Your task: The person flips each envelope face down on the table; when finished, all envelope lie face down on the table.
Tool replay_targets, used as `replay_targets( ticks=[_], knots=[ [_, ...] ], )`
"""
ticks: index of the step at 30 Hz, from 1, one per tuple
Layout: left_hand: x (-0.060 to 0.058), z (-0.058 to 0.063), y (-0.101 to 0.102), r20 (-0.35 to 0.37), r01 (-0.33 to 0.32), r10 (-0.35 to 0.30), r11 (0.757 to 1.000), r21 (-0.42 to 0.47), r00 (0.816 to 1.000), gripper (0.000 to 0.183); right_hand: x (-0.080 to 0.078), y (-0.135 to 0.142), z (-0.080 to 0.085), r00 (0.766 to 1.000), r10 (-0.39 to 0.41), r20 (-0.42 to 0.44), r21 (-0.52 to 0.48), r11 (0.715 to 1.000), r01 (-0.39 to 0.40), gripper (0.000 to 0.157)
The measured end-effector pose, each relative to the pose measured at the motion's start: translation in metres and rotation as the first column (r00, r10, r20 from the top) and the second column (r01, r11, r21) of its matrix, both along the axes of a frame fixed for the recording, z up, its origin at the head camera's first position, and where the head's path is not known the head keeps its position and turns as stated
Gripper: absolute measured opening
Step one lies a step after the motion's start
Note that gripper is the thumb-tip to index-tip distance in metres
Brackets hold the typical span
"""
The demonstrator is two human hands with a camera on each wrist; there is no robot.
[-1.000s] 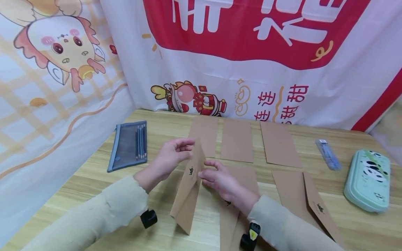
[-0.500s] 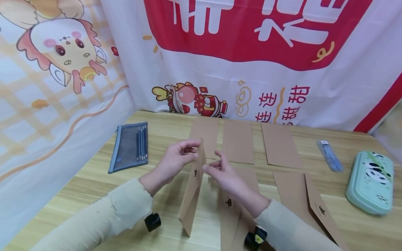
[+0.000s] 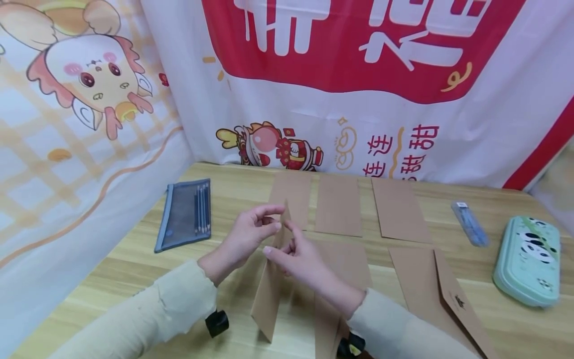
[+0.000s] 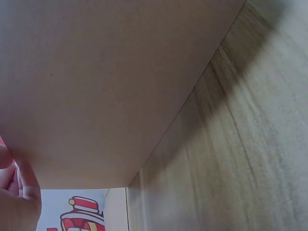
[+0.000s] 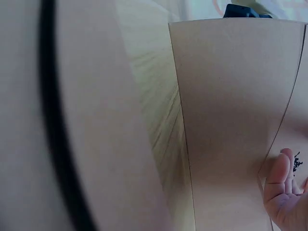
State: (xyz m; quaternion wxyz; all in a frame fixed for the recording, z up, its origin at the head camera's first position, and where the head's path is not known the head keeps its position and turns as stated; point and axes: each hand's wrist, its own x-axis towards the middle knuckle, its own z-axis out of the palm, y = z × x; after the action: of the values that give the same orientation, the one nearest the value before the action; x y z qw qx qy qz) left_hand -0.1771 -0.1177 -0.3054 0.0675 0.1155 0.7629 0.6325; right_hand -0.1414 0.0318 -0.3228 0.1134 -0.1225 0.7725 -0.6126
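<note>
A brown kraft envelope (image 3: pixel 267 299) stands on its long edge, tilted, in front of me. My left hand (image 3: pixel 244 237) pinches its upper far corner between thumb and fingers. In the left wrist view the envelope's plain back (image 4: pixel 106 86) fills the upper left, with my left hand (image 4: pixel 19 197) at its edge. My right hand (image 3: pixel 305 262) is at the other face, thumb and index finger apart, right at the flap. The right wrist view shows a dark printed logo (image 5: pixel 297 163) by the right thumb (image 5: pixel 279 175).
Three brown envelopes (image 3: pixel 338 204) lie in a back row. Another envelope (image 3: pixel 345 262) lies under my right forearm, and one with a raised flap (image 3: pixel 459 296) lies to its right. A mesh pencil pouch (image 3: pixel 184 214), a small blue packet (image 3: pixel 470 224) and a panda case (image 3: pixel 526 262) lie around.
My right hand drew back from the flap, then moved left against the envelope again, covering the logo in the head view. My left hand keeps its pinch and shifted slightly right.
</note>
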Motion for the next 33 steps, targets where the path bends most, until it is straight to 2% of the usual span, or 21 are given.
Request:
replay_targets(
  ticks=[10,15,19,24,28,31,33],
  knots=[
    [-0.003,-0.007,-0.005,0.017,0.083,-0.083,0.996,0.024,0.996,0.042,-0.004,0.001,0.001,0.997,0.031,0.074,-0.079,0.997,-0.025,0.081],
    [0.001,-0.018,-0.001,-0.028,0.099,-0.097,0.992,0.078,0.995,0.045,-0.003,0.006,0.003,0.992,0.018,0.127,-0.069,0.998,-0.010,0.080],
    [0.004,-0.023,0.009,-0.055,0.110,-0.104,0.986,0.122,0.993,0.049,-0.003,0.013,0.007,0.990,0.018,0.137,-0.044,0.999,-0.012,0.083],
    [0.006,-0.022,0.017,-0.041,0.139,-0.134,0.982,0.130,0.990,0.050,-0.002,0.027,0.009,0.988,0.020,0.156,-0.087,0.996,-0.007,0.087],
    [0.007,-0.019,0.015,-0.026,0.172,-0.170,0.980,0.102,0.985,0.052,-0.001,0.036,0.009,0.988,0.018,0.155,-0.089,0.996,-0.004,0.086],
    [0.008,-0.019,0.005,-0.009,0.147,-0.147,0.987,0.069,0.989,0.051,-0.001,0.040,0.007,0.987,0.042,0.155,-0.080,0.996,-0.030,0.087],
    [0.008,-0.022,-0.005,0.013,0.090,-0.091,0.994,0.060,0.996,0.050,-0.002,0.042,0.003,0.984,0.068,0.167,-0.098,0.994,-0.052,0.089]
  ],
)
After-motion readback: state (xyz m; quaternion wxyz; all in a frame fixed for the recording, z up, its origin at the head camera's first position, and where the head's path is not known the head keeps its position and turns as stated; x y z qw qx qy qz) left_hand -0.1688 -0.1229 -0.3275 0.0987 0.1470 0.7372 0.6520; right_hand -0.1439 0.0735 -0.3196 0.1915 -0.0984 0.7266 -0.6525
